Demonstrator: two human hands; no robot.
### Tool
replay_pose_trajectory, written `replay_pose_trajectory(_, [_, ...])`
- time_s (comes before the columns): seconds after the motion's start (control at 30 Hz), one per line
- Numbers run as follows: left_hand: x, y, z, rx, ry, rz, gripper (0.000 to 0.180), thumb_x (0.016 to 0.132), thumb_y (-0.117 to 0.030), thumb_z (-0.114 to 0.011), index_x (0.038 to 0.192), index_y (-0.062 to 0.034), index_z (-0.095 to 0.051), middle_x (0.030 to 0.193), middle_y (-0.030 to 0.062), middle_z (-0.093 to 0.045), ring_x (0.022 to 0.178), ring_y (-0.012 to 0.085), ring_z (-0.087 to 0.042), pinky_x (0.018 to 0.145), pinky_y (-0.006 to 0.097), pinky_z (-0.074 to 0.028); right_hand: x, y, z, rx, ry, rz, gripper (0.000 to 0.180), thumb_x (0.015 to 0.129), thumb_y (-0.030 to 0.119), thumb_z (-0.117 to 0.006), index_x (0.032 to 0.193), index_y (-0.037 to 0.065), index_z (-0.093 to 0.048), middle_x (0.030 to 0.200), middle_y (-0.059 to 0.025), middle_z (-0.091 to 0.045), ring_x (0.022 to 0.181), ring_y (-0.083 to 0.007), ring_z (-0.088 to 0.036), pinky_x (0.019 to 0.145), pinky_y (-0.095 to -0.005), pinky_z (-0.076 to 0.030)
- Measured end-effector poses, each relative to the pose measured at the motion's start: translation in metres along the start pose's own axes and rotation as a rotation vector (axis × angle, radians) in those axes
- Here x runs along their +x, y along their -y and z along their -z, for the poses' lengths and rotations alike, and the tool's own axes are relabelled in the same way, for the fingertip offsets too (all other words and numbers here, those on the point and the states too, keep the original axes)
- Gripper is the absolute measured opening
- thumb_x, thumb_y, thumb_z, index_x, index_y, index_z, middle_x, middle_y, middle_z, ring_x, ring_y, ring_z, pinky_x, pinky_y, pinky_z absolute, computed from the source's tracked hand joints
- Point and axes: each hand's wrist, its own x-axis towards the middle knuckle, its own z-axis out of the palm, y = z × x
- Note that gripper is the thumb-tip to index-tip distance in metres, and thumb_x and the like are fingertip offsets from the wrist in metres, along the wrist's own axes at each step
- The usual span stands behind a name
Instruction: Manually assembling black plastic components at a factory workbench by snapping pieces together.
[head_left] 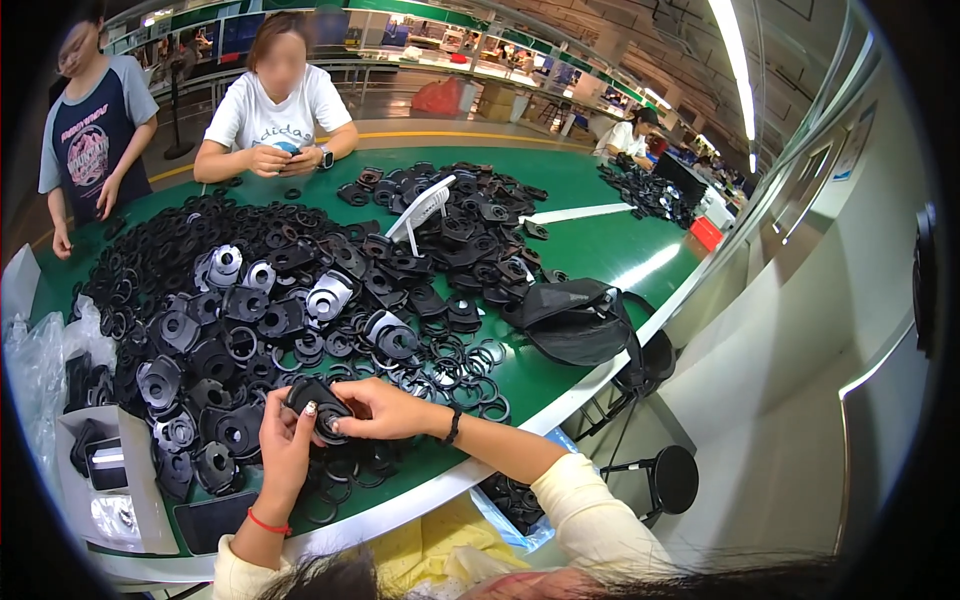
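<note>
Over the near edge of the green table, my left hand (285, 430) grips a black plastic part (312, 393) with a round opening. The fingers of my right hand (385, 408) press at the ring-shaped end of that same part. My fingers partly cover it, so I cannot tell whether a separate ring is in it. Just beyond my hands spreads a large heap of similar black plates (210, 360) with round holes. Loose black rings (465, 375) lie on the table to the right of the heap, and more sit under my hands.
A white box (150, 490) with small items stands at the near left, beside a dark phone (213, 520). At the right edge lies a black bag (570, 322). A white propped-up device (422, 208) stands amid the parts. Across the table, a person (280, 110) handles a small blue thing.
</note>
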Motion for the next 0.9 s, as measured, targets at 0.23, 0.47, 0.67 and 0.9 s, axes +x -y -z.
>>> replay_pose_trajectory(0.23, [-0.004,-0.007,-0.003,0.235,0.022,-0.049,0.021,0.091,-0.009,-0.052,0.11,-0.0014,-0.045,0.083,0.0023,-0.06,0.064,0.0039,-0.051,0.053,0.017,-0.04,0.0,-0.003,-0.001,-0.011,-0.011,-0.208,0.035,0.092,0.033,-0.052,0.079,0.0,-0.055,0.06,-0.0009,-0.051,0.052,-0.0083,-0.046,0.048,-0.0251,-0.038])
replay_pose_trajectory(0.47, [-0.002,-0.009,-0.003,0.21,0.052,-0.07,0.022,0.09,-0.005,-0.053,0.111,-0.0019,-0.045,0.082,0.0,-0.059,0.067,0.0036,-0.05,0.056,0.017,-0.038,-0.001,-0.008,-0.003,-0.094,-0.038,-0.077,0.04,0.095,0.03,-0.046,0.072,-0.002,-0.052,0.055,-0.0039,-0.05,0.049,-0.0117,-0.045,0.047,-0.0289,-0.036])
replay_pose_trajectory(0.67, [-0.002,-0.004,-0.001,0.297,0.02,-0.141,0.023,0.088,-0.004,-0.055,0.109,-0.0012,-0.047,0.076,0.0002,-0.057,0.064,0.0043,-0.048,0.055,0.019,-0.038,0.001,-0.004,-0.004,-0.296,-0.069,0.037,0.033,0.091,0.023,-0.05,0.073,-0.004,-0.052,0.054,-0.0113,-0.047,0.047,-0.0168,-0.042,0.046,-0.0326,-0.033])
replay_pose_trajectory(0.9, [-0.004,-0.004,0.0,0.416,-0.011,-0.204,0.023,0.086,-0.004,-0.057,0.107,-0.0002,-0.048,0.069,0.0002,-0.055,0.06,0.0043,-0.046,0.051,0.02,-0.037,0.0,-0.009,-0.011,-0.325,-0.154,0.112,0.03,0.09,0.021,-0.052,0.073,-0.004,-0.053,0.053,-0.0129,-0.049,0.045,-0.0196,-0.043,0.045,-0.0328,-0.034])
